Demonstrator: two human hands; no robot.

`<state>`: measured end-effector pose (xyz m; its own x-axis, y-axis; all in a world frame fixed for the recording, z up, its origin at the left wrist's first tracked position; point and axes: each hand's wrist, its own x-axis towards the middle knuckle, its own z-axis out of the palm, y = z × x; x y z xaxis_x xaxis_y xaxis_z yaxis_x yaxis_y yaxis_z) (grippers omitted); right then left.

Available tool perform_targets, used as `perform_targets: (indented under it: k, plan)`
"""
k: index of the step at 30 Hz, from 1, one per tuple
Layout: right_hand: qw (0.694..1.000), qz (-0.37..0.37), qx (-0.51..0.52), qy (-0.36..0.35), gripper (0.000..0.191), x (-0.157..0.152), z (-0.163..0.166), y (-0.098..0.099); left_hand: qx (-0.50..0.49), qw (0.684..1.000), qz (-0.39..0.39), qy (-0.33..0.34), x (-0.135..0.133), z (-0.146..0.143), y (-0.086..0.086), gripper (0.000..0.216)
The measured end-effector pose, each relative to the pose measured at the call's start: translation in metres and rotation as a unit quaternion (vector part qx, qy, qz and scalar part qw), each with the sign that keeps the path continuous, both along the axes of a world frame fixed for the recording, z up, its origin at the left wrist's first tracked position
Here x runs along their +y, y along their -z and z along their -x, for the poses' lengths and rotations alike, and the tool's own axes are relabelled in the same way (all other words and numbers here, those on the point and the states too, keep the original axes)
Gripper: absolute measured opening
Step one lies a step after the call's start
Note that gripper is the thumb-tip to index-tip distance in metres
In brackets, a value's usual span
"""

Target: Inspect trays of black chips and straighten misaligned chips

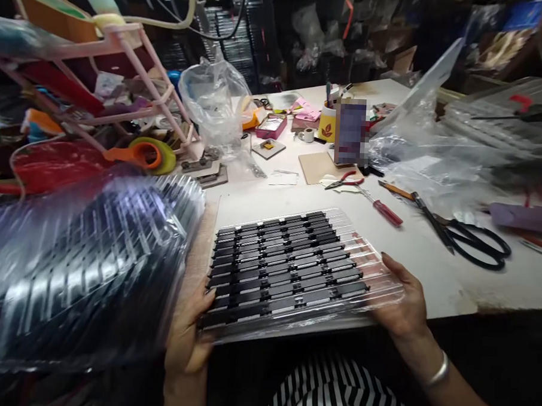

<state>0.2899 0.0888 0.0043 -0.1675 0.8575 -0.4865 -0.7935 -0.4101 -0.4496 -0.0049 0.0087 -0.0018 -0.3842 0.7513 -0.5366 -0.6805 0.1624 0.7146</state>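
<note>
Between my hands is a clear plastic tray (376,261) with ribbed slots, holding several rows of slim black strips (286,260). The tray is tilted slightly and spans the table's front edge. My left hand (191,331) grips its left side, thumb on top near the front corner. On the right end, my right hand (404,298) closes round the rim, thumb above and fingers beneath, seen through the plastic. Slots at the tray's right end hold no strips. Close to my left hand stands a stack of similar clear trays (92,279) with dark contents, partly blurred.
Pliers (346,181), a red-handled screwdriver (382,209), a cutter knife (395,190) and black scissors (471,238) lie on the white table (293,198). A pink rack (154,84) stands at the left. Plastic bags (435,156) spread at the right, near a yellow cup (327,124).
</note>
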Motion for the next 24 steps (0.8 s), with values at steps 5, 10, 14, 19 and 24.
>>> perform_targets:
  k: [5, 10, 14, 19, 24]
  plan:
    - [0.999, 0.013, -0.027, -0.024, 0.045, 0.001, -0.003, 0.008, -0.034, 0.998, -0.037, 0.032, -0.003, -0.006, 0.0, 0.059]
    - [0.996, -0.007, -0.02, -0.085, 0.063, 0.001, -0.007, 0.011, -0.027, 0.998, -0.046, 0.026, -0.013, -0.001, 0.007, 0.059]
    - [0.992, 0.021, -0.004, -0.124, 0.05, -0.001, -0.006, 0.004, -0.046, 0.999, -0.02, 0.012, -0.016, -0.001, 0.002, 0.059]
    - [0.991, 0.065, 0.004, -0.113, 0.042, -0.005, -0.007, 0.002, -0.049, 0.999, -0.003, 0.003, -0.017, -0.004, -0.005, 0.065]
    - [0.972, 0.043, -0.085, -0.216, 0.051, -0.001, -0.017, 0.021, -0.023, 0.999, -0.019, 0.03, -0.011, 0.006, 0.011, 0.068]
